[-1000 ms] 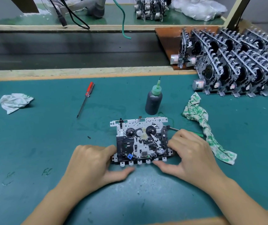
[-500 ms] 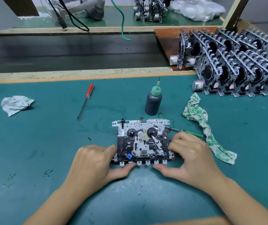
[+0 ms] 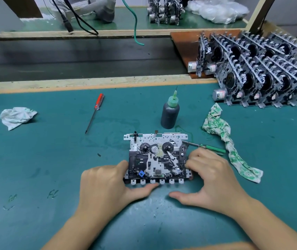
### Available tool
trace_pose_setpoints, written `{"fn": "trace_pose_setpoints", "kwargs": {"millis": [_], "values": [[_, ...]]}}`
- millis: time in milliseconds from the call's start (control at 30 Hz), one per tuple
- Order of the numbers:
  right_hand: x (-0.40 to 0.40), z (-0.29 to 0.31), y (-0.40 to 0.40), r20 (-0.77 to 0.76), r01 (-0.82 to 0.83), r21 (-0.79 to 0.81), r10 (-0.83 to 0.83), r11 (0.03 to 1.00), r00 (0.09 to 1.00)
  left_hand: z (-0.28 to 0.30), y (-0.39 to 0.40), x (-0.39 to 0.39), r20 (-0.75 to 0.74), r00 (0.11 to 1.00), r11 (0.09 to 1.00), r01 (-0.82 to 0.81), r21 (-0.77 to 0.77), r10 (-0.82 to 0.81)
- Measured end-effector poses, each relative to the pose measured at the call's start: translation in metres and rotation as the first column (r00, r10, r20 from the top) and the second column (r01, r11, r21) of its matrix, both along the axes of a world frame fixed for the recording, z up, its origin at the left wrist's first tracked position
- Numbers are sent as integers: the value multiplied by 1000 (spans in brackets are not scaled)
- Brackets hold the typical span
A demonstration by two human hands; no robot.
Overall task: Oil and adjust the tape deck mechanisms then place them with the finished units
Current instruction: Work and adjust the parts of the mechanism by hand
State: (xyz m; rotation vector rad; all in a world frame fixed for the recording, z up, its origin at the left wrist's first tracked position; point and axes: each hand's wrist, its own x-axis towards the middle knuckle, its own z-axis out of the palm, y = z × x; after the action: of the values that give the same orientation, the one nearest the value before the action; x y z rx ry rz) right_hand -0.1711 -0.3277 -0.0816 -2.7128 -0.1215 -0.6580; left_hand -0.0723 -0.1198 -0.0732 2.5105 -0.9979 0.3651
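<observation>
My left hand and right hand curl against the tape deck mechanism's short ends; my right thumb has come off its front edge. It lies flat on the green mat, long axis left-right, tabbed edge toward me.

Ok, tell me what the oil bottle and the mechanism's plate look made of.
Oil bottle: probably soft plastic, dull dark grey body, green cap with a thin needle tip. Mechanism plate: looks like stamped sheet metal, bright silvery, punched with many holes and bent tabs.
</observation>
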Motion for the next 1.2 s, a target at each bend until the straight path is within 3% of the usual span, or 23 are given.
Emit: {"fn": "trace_pose_setpoints", "kwargs": {"millis": [233, 500, 600, 767, 1067, 1200], "values": [[0, -3, 2, 51, 25, -51, -22, 998, 998, 1, 4, 5, -109, 994, 1000, 26, 15, -24], [2, -3, 0, 72, 127, -75, -122, 989, 990, 0, 8, 2, -76, 977, 979, 201, 15, -199], [2, -2, 1, 84, 171, -100, -163, 980, 983, -2, 8, -1, -60, 979, 980, 197, 40, -195], [2, -4, -3, 26, 37, -50, -36, 998, 999, 0, 8, -2, -66, 988, 989, 144, 39, -141], [1, 2, -1, -5, -23, -4, 23, 1000, 1000, -4, 4, -2, -45, 999, 999, -14, 36, 16], [0, 0, -1, 19, -28, -25, 29, 999, 999, -1, 8, 4, -64, 993, 994, 103, 26, -101]]}}
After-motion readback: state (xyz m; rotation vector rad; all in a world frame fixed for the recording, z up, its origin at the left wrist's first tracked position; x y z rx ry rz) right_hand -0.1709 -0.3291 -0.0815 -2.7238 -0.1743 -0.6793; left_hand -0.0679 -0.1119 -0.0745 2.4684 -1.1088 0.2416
